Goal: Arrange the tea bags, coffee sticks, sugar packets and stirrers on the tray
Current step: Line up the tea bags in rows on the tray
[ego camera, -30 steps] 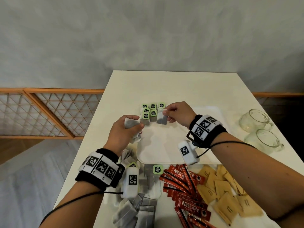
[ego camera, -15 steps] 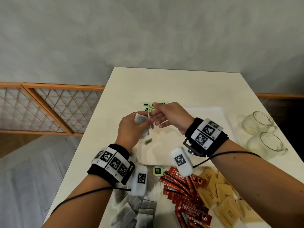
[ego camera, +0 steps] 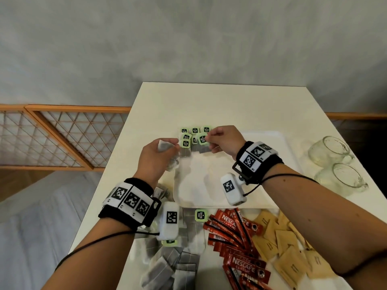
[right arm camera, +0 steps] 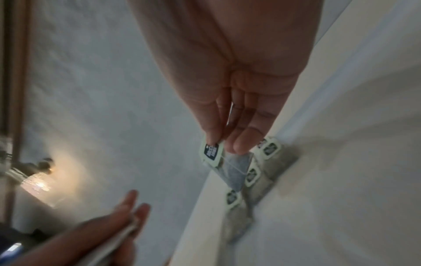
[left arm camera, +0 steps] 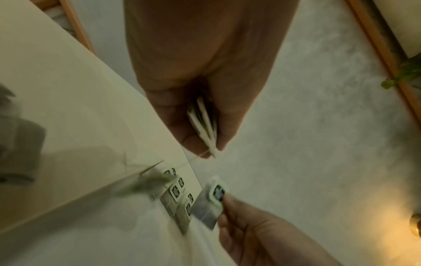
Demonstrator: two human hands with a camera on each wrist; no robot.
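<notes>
Glossy white tray [ego camera: 278,143] — gauzy paper tea bags [ego camera: 186,152], clear glass cups [ego camera: 343,176].

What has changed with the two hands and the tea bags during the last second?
The right hand went to the left hand, took a new tea bag from its stack of tea bags, and now carries it by the tag to the row of tea bags at the tray corner. Coffee sticks and sugar packets stayed.
</notes>
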